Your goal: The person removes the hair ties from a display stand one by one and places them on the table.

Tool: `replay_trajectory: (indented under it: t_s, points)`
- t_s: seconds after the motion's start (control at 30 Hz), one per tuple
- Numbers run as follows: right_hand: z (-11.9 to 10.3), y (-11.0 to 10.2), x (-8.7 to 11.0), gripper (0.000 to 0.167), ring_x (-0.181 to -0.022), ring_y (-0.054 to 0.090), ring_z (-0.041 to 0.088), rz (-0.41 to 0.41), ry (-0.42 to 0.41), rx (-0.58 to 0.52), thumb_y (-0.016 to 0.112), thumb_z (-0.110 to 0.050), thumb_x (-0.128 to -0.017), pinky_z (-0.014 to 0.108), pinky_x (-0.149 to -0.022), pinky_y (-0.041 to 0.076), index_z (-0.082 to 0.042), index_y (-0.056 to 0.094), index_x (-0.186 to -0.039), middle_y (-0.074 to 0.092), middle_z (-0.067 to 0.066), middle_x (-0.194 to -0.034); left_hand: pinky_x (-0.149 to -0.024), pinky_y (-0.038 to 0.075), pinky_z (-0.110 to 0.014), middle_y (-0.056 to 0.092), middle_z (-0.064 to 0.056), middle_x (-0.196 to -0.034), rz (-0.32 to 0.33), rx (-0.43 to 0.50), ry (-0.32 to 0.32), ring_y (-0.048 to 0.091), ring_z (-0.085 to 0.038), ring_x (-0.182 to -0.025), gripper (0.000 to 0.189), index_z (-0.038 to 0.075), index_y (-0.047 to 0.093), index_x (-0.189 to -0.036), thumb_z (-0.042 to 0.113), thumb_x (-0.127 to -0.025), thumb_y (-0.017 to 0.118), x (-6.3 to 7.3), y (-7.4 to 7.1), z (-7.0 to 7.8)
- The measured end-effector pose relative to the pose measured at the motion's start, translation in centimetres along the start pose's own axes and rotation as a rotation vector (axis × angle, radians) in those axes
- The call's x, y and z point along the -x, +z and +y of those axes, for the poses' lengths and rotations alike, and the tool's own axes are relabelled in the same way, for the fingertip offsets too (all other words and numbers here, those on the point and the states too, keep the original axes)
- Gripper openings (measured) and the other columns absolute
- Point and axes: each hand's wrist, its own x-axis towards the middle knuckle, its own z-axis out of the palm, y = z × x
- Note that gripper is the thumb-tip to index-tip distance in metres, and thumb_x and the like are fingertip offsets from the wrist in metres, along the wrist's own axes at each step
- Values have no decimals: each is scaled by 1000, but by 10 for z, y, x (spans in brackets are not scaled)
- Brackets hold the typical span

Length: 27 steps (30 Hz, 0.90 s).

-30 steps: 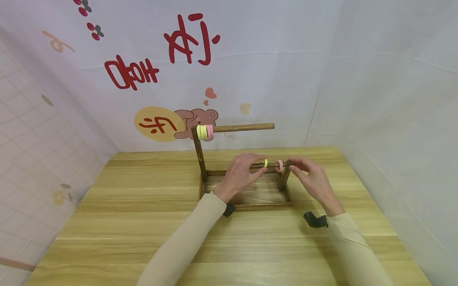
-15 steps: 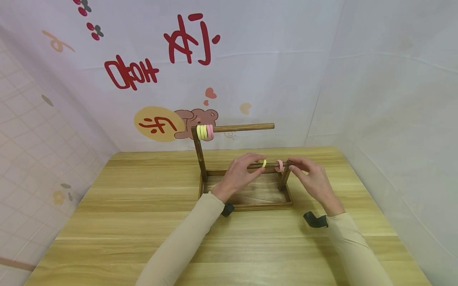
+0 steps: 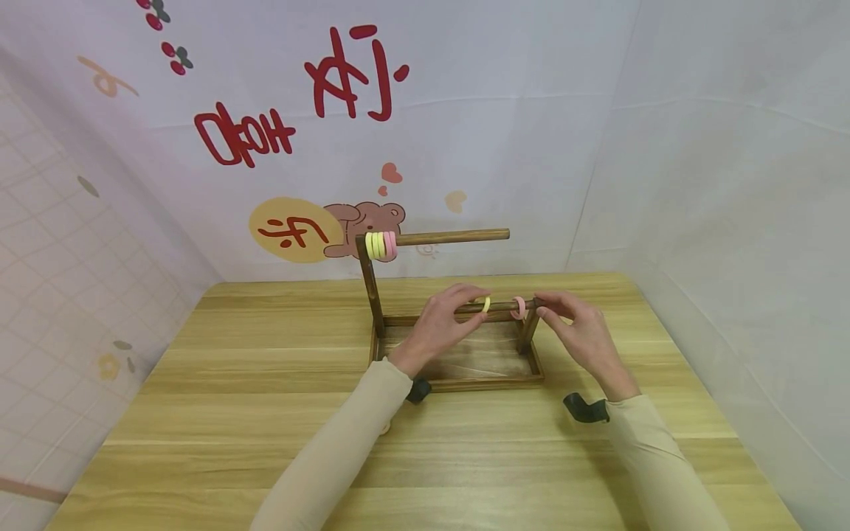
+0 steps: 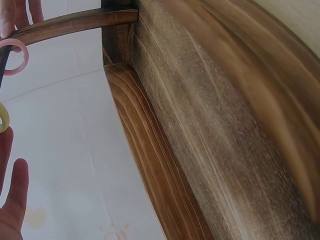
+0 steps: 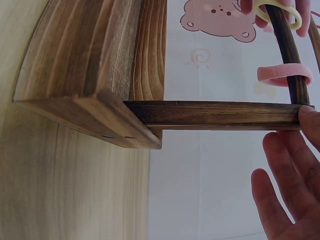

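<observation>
Pinching the yellow ring (image 3: 488, 304), threaded on the lower rod (image 3: 501, 307) at nine o'clock from the pink ring (image 3: 520, 308), with the left hand (image 3: 438, 323) parted only to ring width. Likely a light, slightly springy ring, so best to take gently across the outer edge. Gripping the rod's three-o'clock end with the right hand (image 3: 583, 330), between thumb and bent fingers, with forearms (image 3: 345, 439) reaching from seven and five o'clock.

Left arm (image 3: 332, 457) reaches forward and in toward the right; left hand (image 3: 440, 321) pinches, thumb opposite fingers. Right arm (image 3: 664, 457) angles forward and in toward the left; right hand (image 3: 583, 332) also pinches between thumb (image 5: 311, 126) and fingers, other fingers spread, slightly bent. Fingertips face each other, hands apart.
</observation>
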Motion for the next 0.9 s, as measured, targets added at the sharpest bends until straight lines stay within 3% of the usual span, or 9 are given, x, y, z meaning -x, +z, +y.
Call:
replay_trajectory:
  t_s: [0.1, 0.23, 0.9]
  points:
    - [-1, 0, 0, 28, -108, 72, 36, -2, 2, 3, 70, -12, -101, 42, -92, 56, -5, 70, -128, 76, 12, -116, -104, 53, -38, 67, -5, -133, 0, 1, -9, 64, -22, -123, 38, 12, 70, -132, 14, -95, 78, 1, -1, 0]
    - [-1, 0, 0, 29, -108, 72, 36, -3, 4, -4, 70, -11, -101, 51, -92, 55, -5, 70, -128, 76, 13, -116, -104, 54, -39, 67, -5, -134, -2, 9, -11, 63, -22, -124, 38, 13, 70, -133, 14, -96, 77, 3, -2, -1]
    - [-1, 0, 0, 29, -108, 72, 37, -8, 13, -3, 69, -13, -101, 52, -92, 55, -5, 70, -129, 76, 13, -117, -100, 55, -36, 67, -5, -134, -8, 19, 5, 64, -21, -119, 40, 11, 68, -135, 14, -96, 76, 11, -12, -10]
